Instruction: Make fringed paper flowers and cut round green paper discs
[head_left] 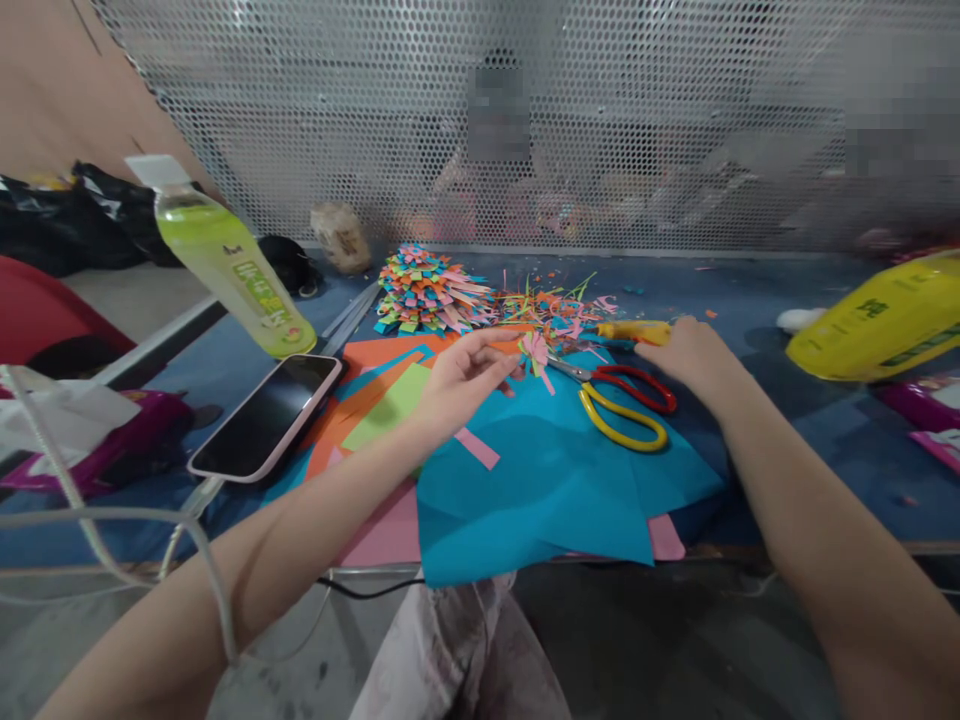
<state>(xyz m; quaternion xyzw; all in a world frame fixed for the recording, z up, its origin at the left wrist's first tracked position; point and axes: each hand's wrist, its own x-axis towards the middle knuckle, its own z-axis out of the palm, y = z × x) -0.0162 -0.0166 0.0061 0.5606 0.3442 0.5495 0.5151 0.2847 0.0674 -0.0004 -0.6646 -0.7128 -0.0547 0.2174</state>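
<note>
Between the thumb and fingers of my left hand [472, 372] is a small fringed paper flower [534, 347], mostly pink with some green and orange. My right hand [694, 358] is closed around the back end of a yellow tool with a blue tip [634, 332], which points toward the flower. Scissors [626, 405] with one red and one yellow handle lie on blue paper [525, 480], their blades reaching close to the flower. A pink paper strip [478, 449] rests beneath my left wrist. Behind my hands is a heap of shredded paper strips [547, 305].
A multicoloured fringed paper cone [420, 290] lies toward the back. To the left are a phone [266, 420] on a cable and a green drink bottle [232, 265]; a yellow bottle [877, 315] lies tilted at right. Perforated metal [600, 120] closes off the back.
</note>
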